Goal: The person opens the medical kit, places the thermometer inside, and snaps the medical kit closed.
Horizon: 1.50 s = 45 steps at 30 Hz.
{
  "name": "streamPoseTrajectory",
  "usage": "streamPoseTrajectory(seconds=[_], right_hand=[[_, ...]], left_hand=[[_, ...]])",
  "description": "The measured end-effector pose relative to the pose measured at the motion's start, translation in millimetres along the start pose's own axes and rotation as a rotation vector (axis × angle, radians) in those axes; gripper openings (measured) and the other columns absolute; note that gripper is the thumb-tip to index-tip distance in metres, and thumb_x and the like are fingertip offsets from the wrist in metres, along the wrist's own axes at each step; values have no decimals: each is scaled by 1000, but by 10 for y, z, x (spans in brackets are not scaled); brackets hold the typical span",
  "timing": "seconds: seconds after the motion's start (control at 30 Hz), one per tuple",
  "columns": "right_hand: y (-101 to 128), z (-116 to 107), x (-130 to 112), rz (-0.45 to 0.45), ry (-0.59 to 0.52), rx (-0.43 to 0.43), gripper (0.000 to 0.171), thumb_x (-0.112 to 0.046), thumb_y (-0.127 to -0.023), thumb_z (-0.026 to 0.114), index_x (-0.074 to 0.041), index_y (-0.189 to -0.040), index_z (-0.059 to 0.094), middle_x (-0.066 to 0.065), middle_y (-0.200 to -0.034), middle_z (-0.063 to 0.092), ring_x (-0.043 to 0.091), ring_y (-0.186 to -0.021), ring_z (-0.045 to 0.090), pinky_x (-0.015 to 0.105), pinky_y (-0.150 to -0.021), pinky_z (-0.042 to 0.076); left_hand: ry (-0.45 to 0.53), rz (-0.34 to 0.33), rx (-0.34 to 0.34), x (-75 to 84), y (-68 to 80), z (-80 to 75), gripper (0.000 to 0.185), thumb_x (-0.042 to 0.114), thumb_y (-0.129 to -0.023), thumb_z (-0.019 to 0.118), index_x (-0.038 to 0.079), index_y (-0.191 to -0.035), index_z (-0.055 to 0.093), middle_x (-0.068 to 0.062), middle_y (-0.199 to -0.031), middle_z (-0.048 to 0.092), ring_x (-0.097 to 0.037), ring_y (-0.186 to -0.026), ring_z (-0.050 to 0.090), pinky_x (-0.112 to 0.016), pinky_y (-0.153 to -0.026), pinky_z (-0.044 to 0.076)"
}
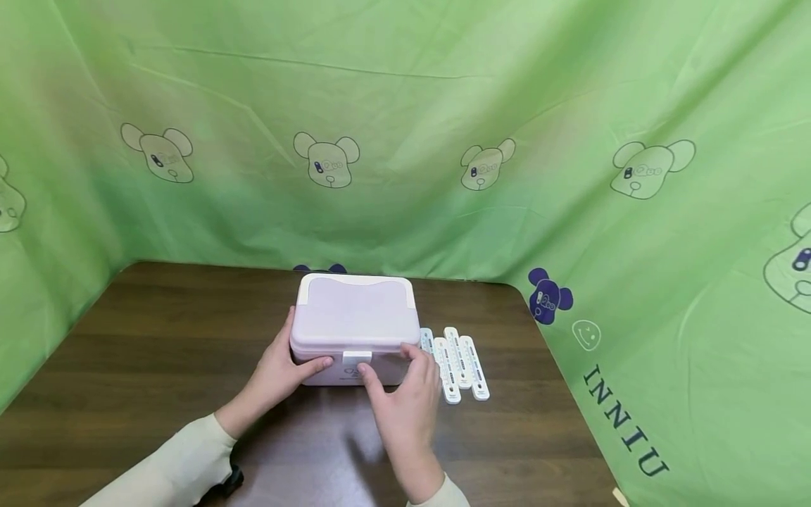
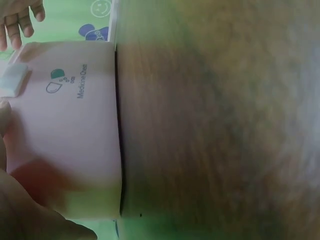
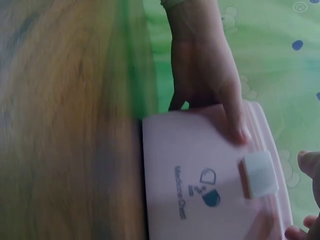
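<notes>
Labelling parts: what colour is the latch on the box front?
White latch on the pale pink box; the right wrist view shows it best.

A dark wooden table (image 1: 158, 366) carries a pink medicine box (image 1: 352, 317) at centre, white thermometers (image 1: 457, 362) just right.

left hand (image 1: 279, 370): fingers curled, thumb forward | right hand (image 1: 405, 394): fingers curled, forward
</notes>
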State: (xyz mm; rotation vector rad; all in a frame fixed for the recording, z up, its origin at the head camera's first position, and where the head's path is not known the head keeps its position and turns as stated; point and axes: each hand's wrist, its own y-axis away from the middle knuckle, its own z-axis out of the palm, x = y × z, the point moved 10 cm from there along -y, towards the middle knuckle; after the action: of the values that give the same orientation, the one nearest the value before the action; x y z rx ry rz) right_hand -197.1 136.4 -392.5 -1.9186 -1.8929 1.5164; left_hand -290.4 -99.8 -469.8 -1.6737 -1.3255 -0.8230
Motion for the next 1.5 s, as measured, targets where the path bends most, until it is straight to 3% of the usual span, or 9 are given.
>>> streamPoseTrajectory(seconds=[0.4, 0.8, 1.1, 1.5], right_hand=[[100, 221, -121, 17, 38, -35, 58, -42, -73, 91, -10, -111, 63, 1, -100, 66, 22, -99, 60, 41, -88, 44], [34, 337, -75, 82, 124, 16, 66, -49, -70, 91, -9, -113, 62, 5, -103, 67, 29, -97, 61, 43, -86, 42], [-59, 357, 23, 85, 135, 129, 56, -44, -68, 91, -11, -104, 63, 6, -93, 66, 30, -89, 61, 46, -84, 42], [-252, 391, 22, 143, 208, -55, 52, -48, -64, 88, -13, -92, 61, 2, -81, 61, 28, -81, 60, 43, -76, 40]], left_hand=[[34, -3, 79, 45, 50, -19, 114, 42, -77, 91, 18, -165, 23, -14, -157, 47, -32, -140, 49, -54, -114, 42], [5, -18, 152, 156, 73, 17, 108, 52, -74, 90, 22, -161, 33, -10, -134, 66, -27, -119, 65, -47, -96, 53], [5, -45, 179, 181, 80, 79, 115, 45, -75, 92, 8, -163, 26, -18, -152, 52, -33, -134, 56, -52, -109, 47], [-29, -80, 166, 180, 87, 69, 115, 42, -76, 92, 6, -163, 25, -20, -154, 49, -34, -135, 55, -52, -110, 47]])
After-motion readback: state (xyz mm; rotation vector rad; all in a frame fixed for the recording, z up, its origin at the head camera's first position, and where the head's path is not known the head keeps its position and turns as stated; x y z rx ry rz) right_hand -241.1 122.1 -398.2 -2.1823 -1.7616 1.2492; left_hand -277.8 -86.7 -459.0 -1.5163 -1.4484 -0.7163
